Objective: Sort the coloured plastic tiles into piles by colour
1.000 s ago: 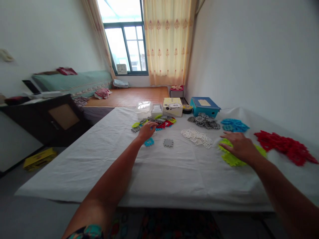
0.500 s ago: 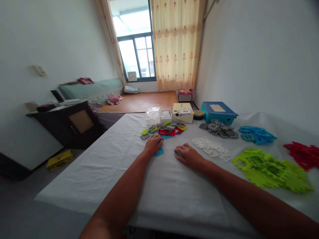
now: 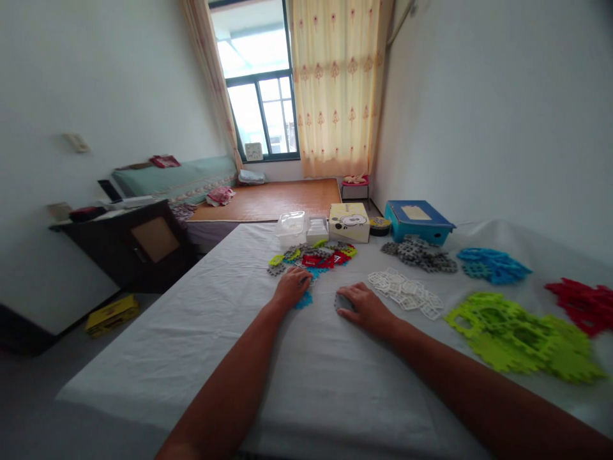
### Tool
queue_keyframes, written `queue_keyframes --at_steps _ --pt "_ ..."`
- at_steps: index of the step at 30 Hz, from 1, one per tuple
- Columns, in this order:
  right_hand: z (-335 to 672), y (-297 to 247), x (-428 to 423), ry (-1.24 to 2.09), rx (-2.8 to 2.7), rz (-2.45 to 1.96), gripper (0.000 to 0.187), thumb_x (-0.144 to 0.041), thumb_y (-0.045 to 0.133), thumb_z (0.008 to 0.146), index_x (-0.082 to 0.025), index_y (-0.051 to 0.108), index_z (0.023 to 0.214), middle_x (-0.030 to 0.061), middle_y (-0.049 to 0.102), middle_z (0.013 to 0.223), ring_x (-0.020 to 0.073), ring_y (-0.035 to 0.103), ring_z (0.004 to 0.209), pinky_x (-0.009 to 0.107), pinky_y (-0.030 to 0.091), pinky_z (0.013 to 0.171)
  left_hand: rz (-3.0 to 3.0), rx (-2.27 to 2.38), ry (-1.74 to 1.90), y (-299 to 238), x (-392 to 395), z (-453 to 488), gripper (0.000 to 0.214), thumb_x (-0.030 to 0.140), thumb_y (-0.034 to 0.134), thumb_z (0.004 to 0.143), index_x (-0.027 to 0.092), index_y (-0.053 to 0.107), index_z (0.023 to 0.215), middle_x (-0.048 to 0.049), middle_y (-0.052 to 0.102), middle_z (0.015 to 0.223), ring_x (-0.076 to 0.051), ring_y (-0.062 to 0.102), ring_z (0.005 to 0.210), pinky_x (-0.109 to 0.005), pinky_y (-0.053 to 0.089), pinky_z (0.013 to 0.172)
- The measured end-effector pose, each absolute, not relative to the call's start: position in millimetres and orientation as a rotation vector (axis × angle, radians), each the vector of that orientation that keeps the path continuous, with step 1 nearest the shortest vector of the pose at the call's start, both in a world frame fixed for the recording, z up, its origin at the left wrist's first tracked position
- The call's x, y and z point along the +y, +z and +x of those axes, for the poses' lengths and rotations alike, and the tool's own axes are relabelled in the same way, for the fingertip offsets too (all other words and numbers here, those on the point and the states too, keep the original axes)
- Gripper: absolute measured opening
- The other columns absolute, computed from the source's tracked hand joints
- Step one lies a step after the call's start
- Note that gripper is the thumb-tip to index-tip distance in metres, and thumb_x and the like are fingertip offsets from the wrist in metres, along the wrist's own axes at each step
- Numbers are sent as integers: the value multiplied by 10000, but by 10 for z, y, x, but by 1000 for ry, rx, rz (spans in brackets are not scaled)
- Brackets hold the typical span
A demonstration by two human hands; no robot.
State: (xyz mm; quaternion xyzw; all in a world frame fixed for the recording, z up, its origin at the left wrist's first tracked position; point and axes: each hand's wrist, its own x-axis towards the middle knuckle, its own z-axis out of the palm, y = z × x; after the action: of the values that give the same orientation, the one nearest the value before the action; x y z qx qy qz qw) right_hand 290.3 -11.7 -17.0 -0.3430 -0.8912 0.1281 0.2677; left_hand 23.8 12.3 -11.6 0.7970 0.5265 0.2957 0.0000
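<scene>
We place the right hand (image 3: 364, 306), fingers partly curled, over a grey interlocking tile (image 3: 340, 303) on the cloth-covered surface (image 3: 335, 383). We position the left hand (image 3: 290, 287), fingers bent, beside a blue tile (image 3: 306, 300), near the mixed-colour tile pile (image 3: 318, 261). We cannot confirm either grip.

Gray tile (image 3: 340, 303), blue tile (image 3: 305, 300), white frames (image 3: 407, 292), lime pile (image 3: 520, 335); red-motif yellow curtain (image 3: 335, 92).
</scene>
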Motion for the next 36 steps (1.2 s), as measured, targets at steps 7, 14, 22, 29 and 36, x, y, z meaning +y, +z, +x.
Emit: queue_keyframes --at_steps 7,14,22,29,36 --pt "2922 -101 -122 394 -2432 -946 376 -389 634 822 -177 653 1132 97 681 1053 250 543 1008 386 460 904 2500 1690 916 -116 107 234 236 265 493 889 233 718 954 -33 704 975 -197 579 974 -321 449 919" --pt "2884 -119 -125 445 -2385 -887 545 -302 728 727 -169 585 1235 102 644 1130 246 530 1067 384 439 958 2508 1666 920 -109 129 227 258 301 478 898 230 718 961 -45 700 976 -211 583 975 -344 457 912" --pt "2974 0 -58 216 -2403 -883 490 -295 657 786 -178 566 1252 107 603 1199 240 522 1116 374 427 976 2522 1639 904 -109 164 210 272 314 474 893 225 719 970 -49 702 979 -223 583 976 -363 452 925" --pt "3781 457 642 -242 -2106 -1499 441 -459 543 871 -154 621 1180 143 644 1165 297 529 1074 412 431 907 2503 1650 904 -154 175 205 257 282 484 877 236 722 963 -38 706 1002 -214 586 996 -346 454 936" --pt "3639 448 877 -277 -2129 -1548 491 -462 388 940 -144 579 1263 145 542 1345 296 461 1208 429 387 979 2430 1878 1003 -153 190 206 301 271 487 878 250 681 1107 -40 640 1185 -215 526 1155 -361 401 1040"
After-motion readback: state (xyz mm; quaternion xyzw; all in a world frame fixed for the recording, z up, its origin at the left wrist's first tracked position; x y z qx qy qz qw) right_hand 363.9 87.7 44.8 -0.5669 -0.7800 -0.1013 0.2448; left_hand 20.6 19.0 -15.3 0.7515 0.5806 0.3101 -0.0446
